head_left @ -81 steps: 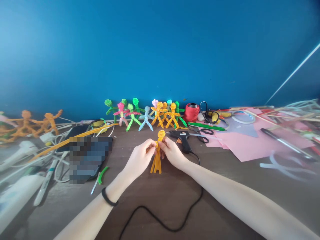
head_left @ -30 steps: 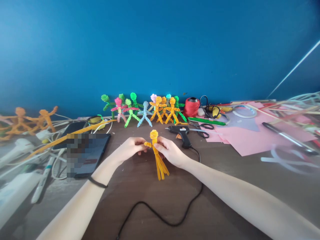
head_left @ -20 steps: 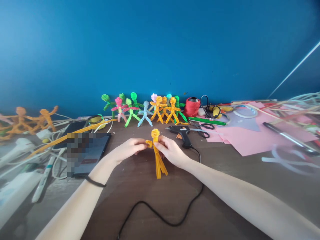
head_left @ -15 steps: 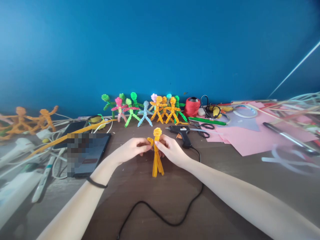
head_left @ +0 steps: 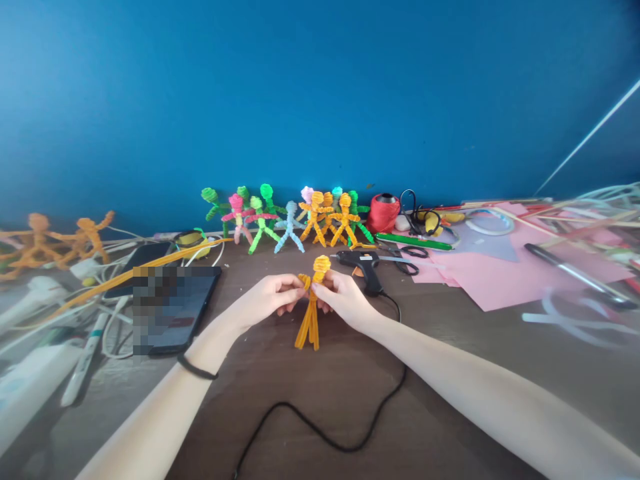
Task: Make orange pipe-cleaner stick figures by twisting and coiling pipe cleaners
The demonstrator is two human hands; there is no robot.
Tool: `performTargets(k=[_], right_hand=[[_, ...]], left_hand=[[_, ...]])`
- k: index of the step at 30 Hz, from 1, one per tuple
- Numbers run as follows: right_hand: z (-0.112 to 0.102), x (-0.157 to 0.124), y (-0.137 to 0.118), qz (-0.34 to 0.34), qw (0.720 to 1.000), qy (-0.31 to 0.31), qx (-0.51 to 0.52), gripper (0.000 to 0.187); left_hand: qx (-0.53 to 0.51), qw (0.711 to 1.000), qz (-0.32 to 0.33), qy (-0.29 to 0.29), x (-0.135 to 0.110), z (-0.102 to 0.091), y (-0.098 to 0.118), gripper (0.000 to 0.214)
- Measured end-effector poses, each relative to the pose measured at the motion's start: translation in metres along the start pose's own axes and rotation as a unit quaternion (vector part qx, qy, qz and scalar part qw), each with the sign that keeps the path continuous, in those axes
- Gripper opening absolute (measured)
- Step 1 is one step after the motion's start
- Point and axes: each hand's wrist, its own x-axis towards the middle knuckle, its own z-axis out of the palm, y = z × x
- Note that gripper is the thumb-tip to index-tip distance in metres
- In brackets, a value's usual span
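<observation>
Above the middle of the table, an orange pipe-cleaner figure (head_left: 321, 267) is held between both hands. Its head is coiled, and straight uncoiled strands hang below as legs. My right hand (head_left: 345, 297) is closed around its body, thumb in front. With pinched fingers, my left hand (head_left: 280, 295) grips the coiled arm on the figure's left side. Fingers hide part of the torso. Just beyond my right hand lies a black glue gun (head_left: 367, 265), its cable running down the table.
Several coloured pipe-cleaner figures (head_left: 291, 230) lean along the blue wall. Beside them are a red thread spool (head_left: 384, 213) and a green pen (head_left: 414, 241). Pink paper (head_left: 495, 283) lies right. A tablet (head_left: 187, 320), white cables and orange pipe cleaners (head_left: 150, 259) lie left.
The figure has tilted, its head leaning right and its hanging strands swinging left. Both hands still hold it, nearly in the same place.
</observation>
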Motion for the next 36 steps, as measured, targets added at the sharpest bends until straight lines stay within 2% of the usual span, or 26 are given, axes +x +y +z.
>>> performTargets(k=[5,10,18,24,31,36], right_hand=[[0.000,0.000,0.005,-0.010,0.999,0.019,-0.032,0.008],[0.000,0.000,0.002,-0.013,0.999,0.009,-0.032,0.007],[-0.001,-0.003,-0.004,0.001,0.999,-0.052,-0.004,0.006],[0.001,-0.005,-0.006,0.000,0.997,-0.069,-0.028,0.001],[0.001,-0.003,-0.002,-0.024,0.995,-0.076,-0.067,0.012],[0.001,-0.002,0.001,-0.042,0.993,-0.069,-0.085,0.012]], left_hand=[[0.003,1.000,-0.013,-0.026,0.002,0.001,-0.004,0.024],[0.030,0.999,-0.025,-0.022,0.003,0.001,-0.005,0.027],[0.115,0.991,-0.020,0.058,0.004,-0.002,-0.009,0.026],[0.112,0.986,-0.006,0.123,0.003,-0.004,-0.006,0.019],[0.118,0.984,0.007,0.131,-0.002,0.001,0.009,0.017],[0.154,0.980,0.045,0.121,-0.006,0.002,0.014,0.020]])
